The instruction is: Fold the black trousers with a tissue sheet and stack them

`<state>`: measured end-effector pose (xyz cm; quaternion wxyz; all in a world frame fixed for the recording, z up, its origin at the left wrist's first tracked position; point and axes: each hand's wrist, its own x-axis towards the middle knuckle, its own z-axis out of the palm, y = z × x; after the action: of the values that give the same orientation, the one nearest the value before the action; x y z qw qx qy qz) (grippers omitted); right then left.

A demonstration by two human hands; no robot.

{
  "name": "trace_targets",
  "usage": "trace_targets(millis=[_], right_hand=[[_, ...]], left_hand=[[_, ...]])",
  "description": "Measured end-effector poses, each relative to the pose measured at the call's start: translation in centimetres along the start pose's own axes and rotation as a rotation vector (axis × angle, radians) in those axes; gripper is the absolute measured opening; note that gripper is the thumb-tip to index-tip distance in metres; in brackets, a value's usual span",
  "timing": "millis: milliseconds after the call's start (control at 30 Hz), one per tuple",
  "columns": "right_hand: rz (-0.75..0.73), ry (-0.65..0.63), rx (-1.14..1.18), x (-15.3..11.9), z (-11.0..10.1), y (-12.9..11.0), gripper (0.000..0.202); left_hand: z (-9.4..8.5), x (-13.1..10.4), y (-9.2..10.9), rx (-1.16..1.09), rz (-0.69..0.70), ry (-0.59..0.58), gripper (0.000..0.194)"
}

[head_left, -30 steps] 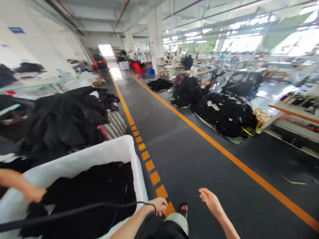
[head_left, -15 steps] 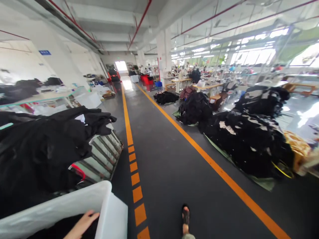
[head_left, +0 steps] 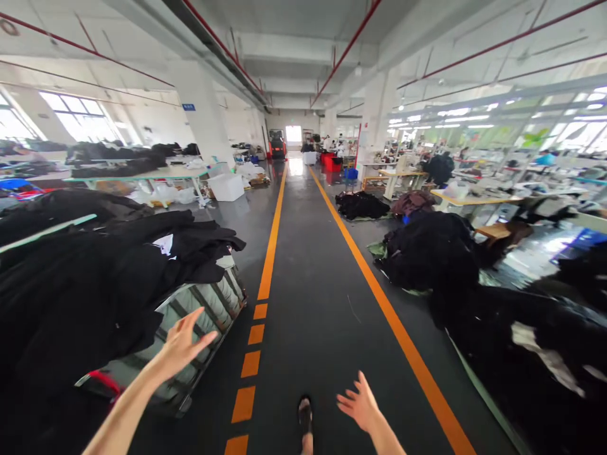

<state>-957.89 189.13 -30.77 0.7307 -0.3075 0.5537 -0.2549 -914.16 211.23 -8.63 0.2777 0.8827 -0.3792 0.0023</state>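
Observation:
My left hand [head_left: 183, 344] is raised at the lower left with thumb and fingers apart, holding nothing. Behind it in the view is a metal-framed cart [head_left: 208, 309] heaped with black fabric [head_left: 118, 265]. Lower right of centre, my right hand [head_left: 361, 403] hangs over the dark floor [head_left: 317, 316], its fingers spread and no object in it. Between the hands a sandalled foot [head_left: 305, 414] shows at the bottom edge.
Orange lines [head_left: 398, 322] border the aisle. Black fabric piles [head_left: 427, 253] lie on the right, by sewing tables [head_left: 403, 172]. A white bin [head_left: 226, 187] and long table [head_left: 142, 173] stand at the left, near a pillar [head_left: 202, 114].
The white bin at the lower left has gone out of view. My left hand is now out in front over the cart's side, and my right hand has come into view. The view has turned left.

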Motion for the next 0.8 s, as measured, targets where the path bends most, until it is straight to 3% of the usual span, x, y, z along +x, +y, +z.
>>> trace_targets(millis=[67,133,167,233,300,400,500,600,667,700,800], right_hand=[[0.248,-0.231,0.200,6.2,8.9,-3.9,0.071],[0.264,-0.429,0.237,11.0,17.0,-8.2,0.081],[0.261,-0.511,0.222,12.9,20.1,-10.5,0.083],[0.265,-0.615,0.187,16.2,24.2,-15.3,0.085],[0.260,-0.674,0.190,19.3,26.1,-20.2,0.085],[0.259,-0.705,0.219,24.6,26.6,-26.6,0.084],[0.281,-0.693,0.219,31.6,27.6,-31.8,0.079],[0.223,-0.723,0.207,39.8,31.0,-37.7,0.074],[0.151,-0.755,0.180,45.6,35.0,-42.7,0.068],[0.119,-0.770,0.160,48.5,37.5,-45.5,0.064],[0.065,-0.794,0.074,57.0,46.4,-53.6,0.052]], left_hand=[[4.4,5.5,2.4,-0.048,0.114,-0.111,0.077],[8.0,11.7,5.0,-0.094,0.194,-0.231,0.079],[9.5,15.1,6.4,-0.120,0.222,-0.275,0.079],[11.8,21.9,9.3,-0.168,0.284,-0.347,0.078],[13.8,28.4,12.7,-0.218,0.356,-0.402,0.078],[17.3,36.9,17.8,-0.288,0.467,-0.509,0.078],[22.6,44.5,22.0,-0.315,0.586,-0.611,0.086],[27.3,53.3,24.8,-0.328,0.695,-0.623,0.083],[28.1,60.3,26.1,-0.380,0.724,-0.601,0.060],[27.6,64.0,26.7,-0.435,0.720,-0.591,0.046],[23.1,74.8,28.2,-0.728,0.683,-0.553,0.026]])
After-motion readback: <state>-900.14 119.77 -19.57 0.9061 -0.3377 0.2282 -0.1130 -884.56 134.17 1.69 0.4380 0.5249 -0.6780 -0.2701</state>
